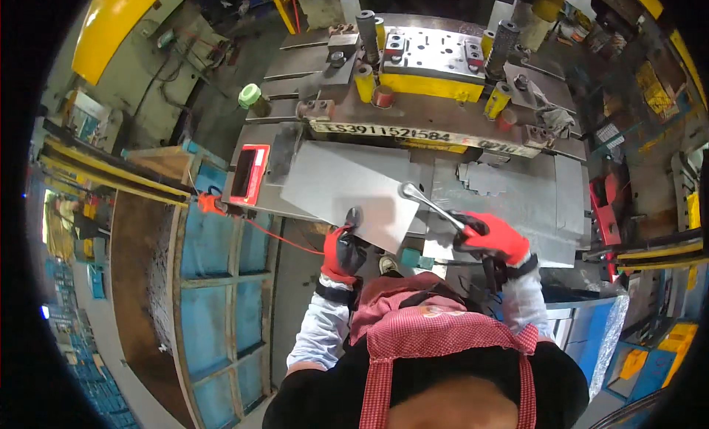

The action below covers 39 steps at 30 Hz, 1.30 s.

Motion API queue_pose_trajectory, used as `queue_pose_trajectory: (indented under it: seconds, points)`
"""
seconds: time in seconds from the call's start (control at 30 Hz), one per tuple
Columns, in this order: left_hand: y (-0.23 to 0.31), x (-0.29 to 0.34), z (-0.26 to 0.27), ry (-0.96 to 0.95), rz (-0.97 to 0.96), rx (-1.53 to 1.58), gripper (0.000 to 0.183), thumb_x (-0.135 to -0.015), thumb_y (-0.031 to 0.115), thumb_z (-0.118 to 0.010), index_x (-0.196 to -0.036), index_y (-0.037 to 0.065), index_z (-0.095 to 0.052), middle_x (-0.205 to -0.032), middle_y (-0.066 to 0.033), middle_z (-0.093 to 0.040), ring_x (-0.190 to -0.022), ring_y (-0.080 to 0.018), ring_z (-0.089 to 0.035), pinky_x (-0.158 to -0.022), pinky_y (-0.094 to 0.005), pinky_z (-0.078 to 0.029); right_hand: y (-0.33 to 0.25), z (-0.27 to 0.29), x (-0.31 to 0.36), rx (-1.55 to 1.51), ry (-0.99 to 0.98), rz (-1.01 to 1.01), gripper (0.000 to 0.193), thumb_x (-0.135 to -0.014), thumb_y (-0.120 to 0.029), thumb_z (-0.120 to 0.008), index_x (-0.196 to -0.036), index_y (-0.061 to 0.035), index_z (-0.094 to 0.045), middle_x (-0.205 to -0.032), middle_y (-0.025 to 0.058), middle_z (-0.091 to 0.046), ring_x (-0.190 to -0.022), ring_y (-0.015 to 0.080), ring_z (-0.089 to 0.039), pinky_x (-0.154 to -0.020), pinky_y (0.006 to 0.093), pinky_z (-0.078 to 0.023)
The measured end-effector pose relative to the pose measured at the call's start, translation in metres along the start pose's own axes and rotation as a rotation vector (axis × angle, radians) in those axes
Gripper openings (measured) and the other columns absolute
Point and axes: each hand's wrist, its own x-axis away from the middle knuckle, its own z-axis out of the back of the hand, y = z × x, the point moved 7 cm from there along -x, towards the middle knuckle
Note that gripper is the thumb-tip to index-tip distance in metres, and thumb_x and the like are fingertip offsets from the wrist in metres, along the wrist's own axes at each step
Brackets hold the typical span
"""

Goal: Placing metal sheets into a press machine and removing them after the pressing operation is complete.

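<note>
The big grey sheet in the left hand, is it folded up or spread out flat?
Spread flat: the metal sheet shows one broad, smooth face with no fold visible, its near edge in the left hand.

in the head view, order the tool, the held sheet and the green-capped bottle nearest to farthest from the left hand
1. Held sheet: in the left hand
2. Tool: to its right
3. Green-capped bottle: far upper left

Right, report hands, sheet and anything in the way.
Left hand gripping metal sheet near edge. Right hand closed on metal rod. In the way: rod's round end, overlapping sheet's right corner.
</note>
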Motion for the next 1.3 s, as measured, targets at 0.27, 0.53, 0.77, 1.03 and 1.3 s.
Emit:
queue_pose_trajectory:
  seconds: [0.27,0.53,0.77,1.03,1.3]
  points:
    - [0.109,-0.163,-0.112,-0.394,-0.641,-0.108,0.022,-0.082,0.014,-0.051,-0.100,0.003,-0.058,-0.090,-0.0079,-0.061,-0.085,-0.0202,-0.056,-0.074,-0.0290,-0.043,-0.017,0.014,0.055,-0.261,0.395,0.040,0.059,-0.073,-0.007,-0.053,-0.128,-0.0029,-0.035,-0.081,0.0043,-0.055,-0.054,0.0055,-0.043,-0.047,0.0187,-0.036]
    - [0.044,-0.273,-0.185,-0.744,0.377,0.751,0.024,-0.083,0.018,-0.054,-0.100,0.001,-0.056,-0.090,-0.0013,-0.059,-0.077,-0.0099,-0.054,-0.072,-0.0247,-0.045,-0.039,0.046,0.007,-0.390,0.513,0.072,0.022,-0.078,-0.019,-0.061,-0.093,-0.0063,-0.051,-0.065,-0.0024,-0.045,-0.051,0.0052,-0.041,-0.045,0.0203,-0.032]
    - [0.064,-0.165,-0.162,-0.648,0.503,0.964,0.043,-0.089,0.031,-0.043,-0.121,0.002,-0.042,-0.110,-0.0149,-0.054,-0.096,-0.0248,-0.057,-0.081,-0.0357,-0.048,-0.042,0.051,0.001,-0.285,0.490,0.077,0.020,-0.079,-0.017,-0.056,-0.094,-0.0039,-0.052,-0.061,-0.0021,-0.044,-0.048,0.0038,-0.039,-0.042,0.0185,-0.030]
    - [0.055,-0.158,-0.185,-0.393,0.295,1.064,0.039,-0.090,0.025,-0.038,-0.098,-0.013,-0.044,-0.088,-0.0298,-0.057,-0.078,-0.0374,-0.060,-0.072,-0.0409,-0.052,-0.044,0.059,0.004,-0.248,0.410,0.119,0.018,-0.079,-0.018,-0.058,-0.090,-0.0061,-0.052,-0.061,-0.0030,-0.046,-0.047,0.0031,-0.040,-0.042,0.0186,-0.031]
    - [0.064,-0.156,-0.185,-0.222,0.306,1.015,0.037,-0.088,0.023,-0.038,-0.102,-0.011,-0.042,-0.089,-0.0295,-0.057,-0.077,-0.0382,-0.060,-0.071,-0.0408,-0.053,0.060,0.078,0.099,-0.428,0.756,0.063,0.017,-0.079,-0.016,-0.055,-0.092,-0.0071,-0.050,-0.066,-0.0012,-0.049,-0.049,0.0059,-0.044,-0.041,0.0202,-0.034]
